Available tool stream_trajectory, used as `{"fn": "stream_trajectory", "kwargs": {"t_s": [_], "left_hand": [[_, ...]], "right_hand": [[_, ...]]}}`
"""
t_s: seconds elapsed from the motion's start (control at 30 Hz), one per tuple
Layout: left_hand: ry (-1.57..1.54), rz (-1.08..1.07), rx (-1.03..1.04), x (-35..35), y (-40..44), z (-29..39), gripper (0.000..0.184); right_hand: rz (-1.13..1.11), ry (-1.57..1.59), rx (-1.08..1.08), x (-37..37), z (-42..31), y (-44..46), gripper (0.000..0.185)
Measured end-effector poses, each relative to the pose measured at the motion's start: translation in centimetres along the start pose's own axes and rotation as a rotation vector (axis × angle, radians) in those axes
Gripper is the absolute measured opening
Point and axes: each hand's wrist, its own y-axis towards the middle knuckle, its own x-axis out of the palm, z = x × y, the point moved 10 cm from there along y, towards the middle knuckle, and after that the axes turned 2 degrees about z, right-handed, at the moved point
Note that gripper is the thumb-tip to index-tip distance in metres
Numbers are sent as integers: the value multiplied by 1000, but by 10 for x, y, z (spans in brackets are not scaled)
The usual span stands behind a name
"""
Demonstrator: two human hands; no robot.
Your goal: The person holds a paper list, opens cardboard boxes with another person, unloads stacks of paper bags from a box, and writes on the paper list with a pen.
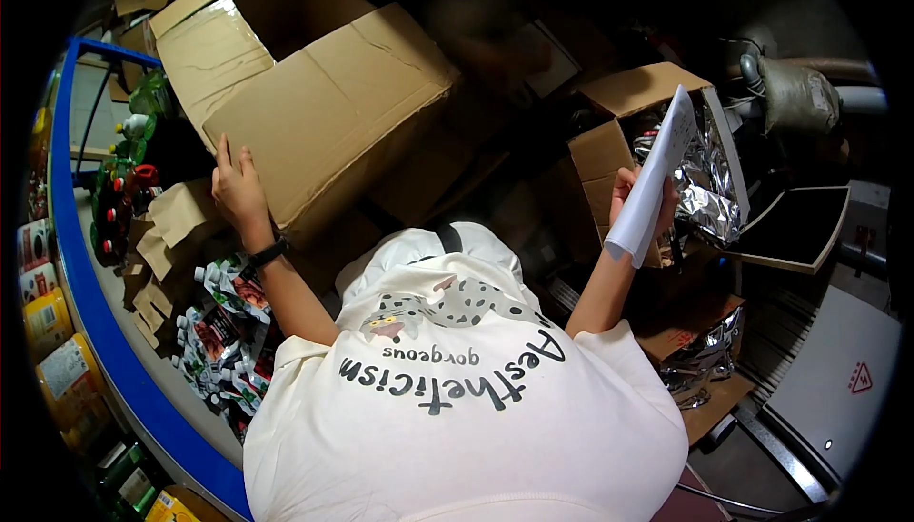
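Cardboard box (328, 103) is sitting at the upper left of the head view, large, brown and creased, while the left hand (240, 189) is reaching up to it — open, fingers extended against its side panel. The right hand (625, 187) is rising with its forearm, gripping smooth, curling white paper (655, 174) — just beside a smaller open carton (600, 158) holding crinkled, shiny silver foil (706, 177).

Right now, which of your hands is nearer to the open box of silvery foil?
Right: the right hand, holding white paper, is close by the foil box, while the left hand is farther off, against the large cardboard box.
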Motion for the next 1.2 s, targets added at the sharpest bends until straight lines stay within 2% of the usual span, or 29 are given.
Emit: {"fn": "stream_trajectory", "kwargs": {"t_s": [0.1,0.2,0.4,0.5,0.7,0.8,1.2], "left_hand": [[-1,-6,-5,-1,0,2,40],[5,-5,-6,-2,0,4,40],[5,-14,-19,-1,0,2,40],[15,-14,-19,-2,0,3,40],[-2,-14,-25,1,0,-1,39],[21,-27,-42,2,0,-2,39],[-11,-5,-7,2,0,-1,39]], "right_hand": [[-132,139,83,1,1,2,24],[-122,212,90,-8,2,6,26],[93,68,-65,-15,-6,4,28],[13,42,-30,-14,-4,6,27],[50,18,-70,-20,-6,8,29],[-15,-7,-68,-13,-5,7,30],[26,70,-60,-16,-1,5,26]]}}
